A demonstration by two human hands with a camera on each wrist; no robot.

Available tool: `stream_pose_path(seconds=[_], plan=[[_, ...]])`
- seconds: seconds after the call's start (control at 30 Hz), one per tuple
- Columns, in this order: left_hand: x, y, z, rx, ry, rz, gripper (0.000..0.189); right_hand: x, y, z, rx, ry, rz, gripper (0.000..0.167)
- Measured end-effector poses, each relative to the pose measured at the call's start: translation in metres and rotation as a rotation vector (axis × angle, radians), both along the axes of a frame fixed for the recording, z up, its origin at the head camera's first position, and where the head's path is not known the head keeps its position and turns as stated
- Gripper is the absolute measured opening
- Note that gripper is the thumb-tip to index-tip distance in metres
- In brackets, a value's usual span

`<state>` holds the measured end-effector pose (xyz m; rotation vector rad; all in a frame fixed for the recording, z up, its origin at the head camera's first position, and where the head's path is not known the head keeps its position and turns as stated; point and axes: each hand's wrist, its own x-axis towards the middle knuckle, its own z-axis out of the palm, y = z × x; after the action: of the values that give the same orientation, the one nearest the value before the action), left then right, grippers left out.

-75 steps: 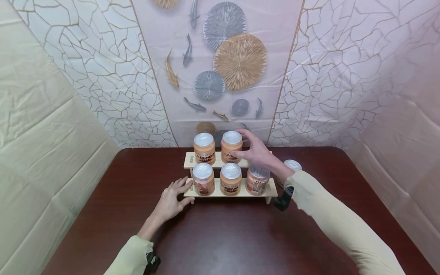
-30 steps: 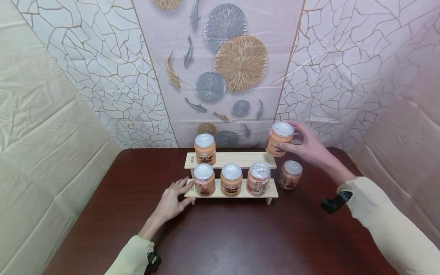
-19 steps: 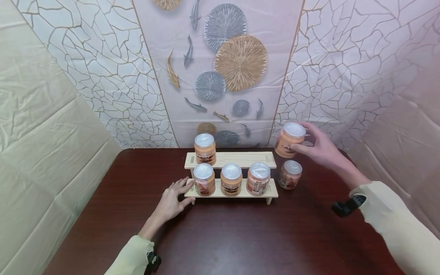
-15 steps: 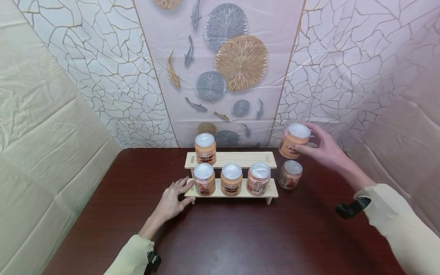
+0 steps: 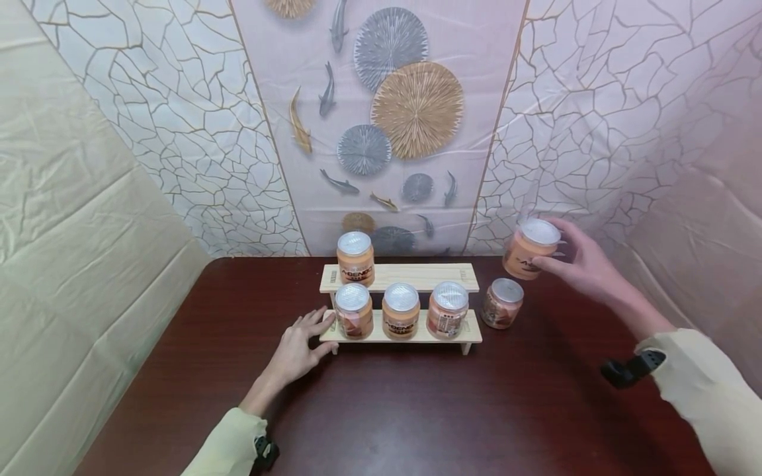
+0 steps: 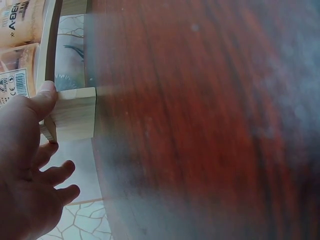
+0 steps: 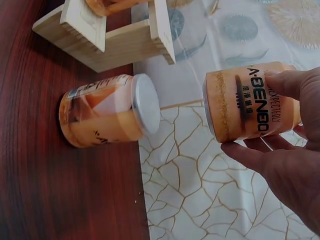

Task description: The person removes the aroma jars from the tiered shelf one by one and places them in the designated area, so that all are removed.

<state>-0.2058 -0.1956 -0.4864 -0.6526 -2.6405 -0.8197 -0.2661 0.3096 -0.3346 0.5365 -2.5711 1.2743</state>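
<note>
My right hand (image 5: 586,264) grips an orange jar (image 5: 530,254) with a silvery lid and holds it up off the table, right of the two-tier wooden rack (image 5: 417,276). In the right wrist view, thumb and fingers wrap this jar (image 7: 250,105), its lettering partly covered. Just below it on the table stands another jar (image 5: 502,304). At the rack's left end, my left hand (image 5: 297,347) pinches the end of the lower board; the left wrist view shows the thumb (image 6: 46,97) on the board's edge. Three jars fill the lower tier, among them a middle jar (image 5: 400,312).
On the upper tier one jar (image 5: 356,261) stands at the left, with bare board to its right. The dark red table (image 5: 393,403) stretches in front of the rack. A patterned cloth backdrop (image 5: 417,192) rises close behind, and pale cloth panels (image 5: 77,251) flank the sides.
My right hand has lifted a jar from the upper tier and carried it rightward, past the rack's end and above the jar on the table. The left hand has stayed put.
</note>
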Motion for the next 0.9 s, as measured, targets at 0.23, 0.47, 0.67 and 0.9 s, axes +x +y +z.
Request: stream_pose_path(seconds=[0.23, 0.47, 0.67, 0.9], plan=[[0.001, -0.001, -0.002, -0.004, 0.002, 0.000, 0.056, 0.004, 0.014, -0.009, 0.050, 0.057, -0.008, 0.064], [0.002, -0.001, -0.003, -0.007, 0.006, 0.002, 0.057, 0.008, 0.026, -0.016, 0.072, 0.043, -0.050, 0.066], [0.001, -0.001, -0.003, -0.005, 0.029, -0.001, 0.057, 0.013, 0.033, -0.020, 0.086, 0.046, -0.077, 0.068], [0.000, 0.000, -0.001, -0.008, 0.024, 0.005, 0.056, 0.015, 0.041, -0.027, 0.087, 0.041, -0.094, 0.067]])
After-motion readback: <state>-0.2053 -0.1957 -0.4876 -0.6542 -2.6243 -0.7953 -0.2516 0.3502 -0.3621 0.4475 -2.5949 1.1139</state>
